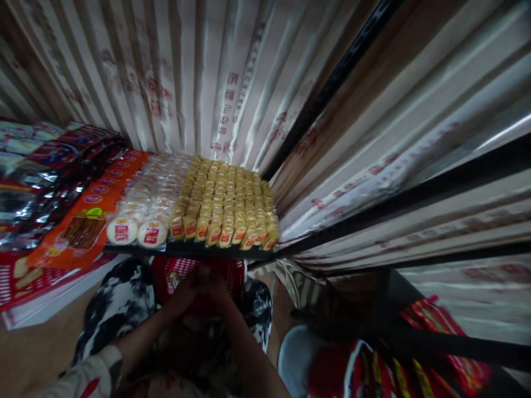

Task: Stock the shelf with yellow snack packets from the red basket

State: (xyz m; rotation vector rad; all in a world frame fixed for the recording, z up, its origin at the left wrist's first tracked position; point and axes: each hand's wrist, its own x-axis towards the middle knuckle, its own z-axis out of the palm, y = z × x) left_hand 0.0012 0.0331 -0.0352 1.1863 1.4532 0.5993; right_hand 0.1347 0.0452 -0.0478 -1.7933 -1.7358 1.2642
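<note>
A red plastic basket (pixel 236 271) sits between my knees, under the front edge of a dark shelf (pixel 224 250). My left hand (pixel 188 288) and my right hand (pixel 213 284) are close together over the basket. Shadow and blur hide their fingers, so I cannot tell whether they hold anything. Beside my left hand is a small, shiny, clear-wrapped item (pixel 173 281). On the shelf just beyond my hands stand rows of small yellow wrapped snacks (pixel 226 204). Left of them are two rows of round white wrapped crackers (pixel 151 232).
Farther left lie orange snack packets (pixel 89 215) and dark shiny packets (pixel 53 177). Another red basket (pixel 8 282) is below them. A pleated printed curtain (pixel 232 72) and black bars (pixel 332 77) close off the back and right. Red packets (pixel 448 342) lie at lower right.
</note>
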